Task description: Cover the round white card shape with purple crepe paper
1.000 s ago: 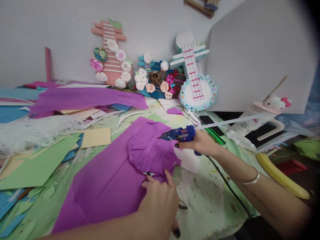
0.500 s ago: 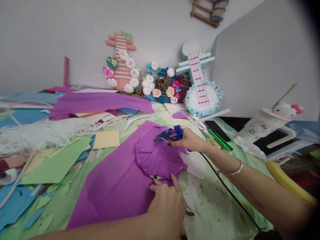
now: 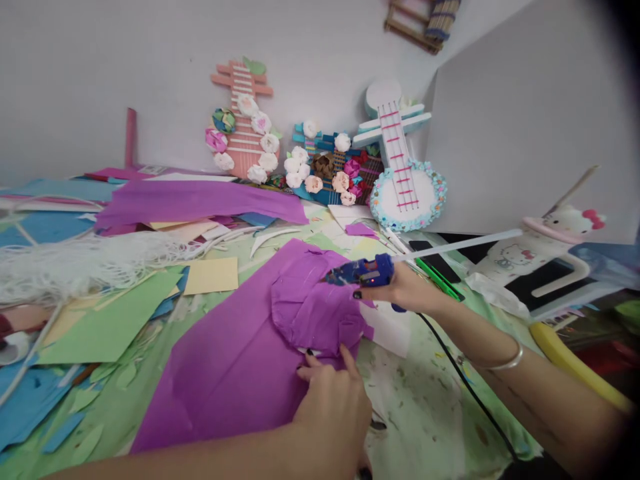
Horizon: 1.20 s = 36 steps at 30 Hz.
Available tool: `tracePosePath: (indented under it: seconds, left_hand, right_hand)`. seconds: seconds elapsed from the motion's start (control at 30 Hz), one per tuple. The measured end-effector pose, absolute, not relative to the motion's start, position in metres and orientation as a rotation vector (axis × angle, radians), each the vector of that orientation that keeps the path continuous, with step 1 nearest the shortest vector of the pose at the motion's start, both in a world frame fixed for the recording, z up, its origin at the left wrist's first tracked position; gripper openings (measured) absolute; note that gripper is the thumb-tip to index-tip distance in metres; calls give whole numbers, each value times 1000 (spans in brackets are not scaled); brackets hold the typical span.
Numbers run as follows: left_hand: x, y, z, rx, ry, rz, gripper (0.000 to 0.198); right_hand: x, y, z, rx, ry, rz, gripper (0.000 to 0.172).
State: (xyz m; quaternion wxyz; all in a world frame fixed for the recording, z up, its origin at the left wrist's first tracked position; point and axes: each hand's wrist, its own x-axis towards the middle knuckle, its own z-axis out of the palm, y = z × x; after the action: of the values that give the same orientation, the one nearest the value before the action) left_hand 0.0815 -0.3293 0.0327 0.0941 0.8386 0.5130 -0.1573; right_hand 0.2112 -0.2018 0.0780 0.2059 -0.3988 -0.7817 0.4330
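Note:
A blue hot glue gun [image 3: 367,272] is gripped in my right hand [image 3: 407,287], its nozzle pointing left over a purple-wrapped rounded piece [image 3: 310,303]. A white glue stick [image 3: 460,245] juts from the gun's back, and a small red light shows on its side. The wrapped piece lies on a large purple paper sheet [image 3: 225,373], with folded paper edges around its rim. At its near edge my left hand [image 3: 333,407] rests with outstretched fingertips touching the paper, fingers apart.
Flower-decorated paper instruments, among them a white one [image 3: 400,160], lean on the wall. On the left lie white cord [image 3: 90,267] and green paper [image 3: 115,327]. A Hello Kitty cup [image 3: 530,250], a green cutter [image 3: 440,280] and the black gun cable [image 3: 465,380] are on the right.
My right hand has drawn the glue gun to the right, away from the middle of the wrapped piece. My left hand has stayed at the near edge.

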Motion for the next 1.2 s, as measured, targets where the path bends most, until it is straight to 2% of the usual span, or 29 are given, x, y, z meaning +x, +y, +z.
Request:
tracePosePath:
  seconds: [0.17, 0.4, 0.53, 0.67, 0.77, 1.0, 1.07, 1.2]
  left_hand:
    - [81, -329, 34, 2414, 1490, -566, 107]
    - [81, -328, 37, 2373, 1505, -600, 108]
    - [81, -328, 36, 2383, 1501, -608, 104]
    - [82, -328, 36, 2369, 1530, -615, 118]
    - [82, -329, 37, 2361, 1537, -638, 123]
    - [76, -329, 59, 2411, 1489, -605, 109]
    - [72, -330, 76, 2359, 1468, -613, 97]
    - [57, -330, 97, 2320, 1418, -598, 77]
  right_hand:
    - [206, -219, 68, -1037, -2252, 1364, 26]
    - [220, -201, 56, -1206, -2208, 1094, 16]
    - [233, -191, 54, -1234, -2171, 1011, 24]
    - [252, -187, 52, -1205, -2023, 865, 35]
    - [275, -194, 55, -1328, -1983, 633, 31]
    - [351, -257, 59, -1771, -2182, 1, 20]
    - [377, -277, 49, -1932, -2203, -68, 20]
    - [423, -301, 25, -2140, -2173, 9, 20]
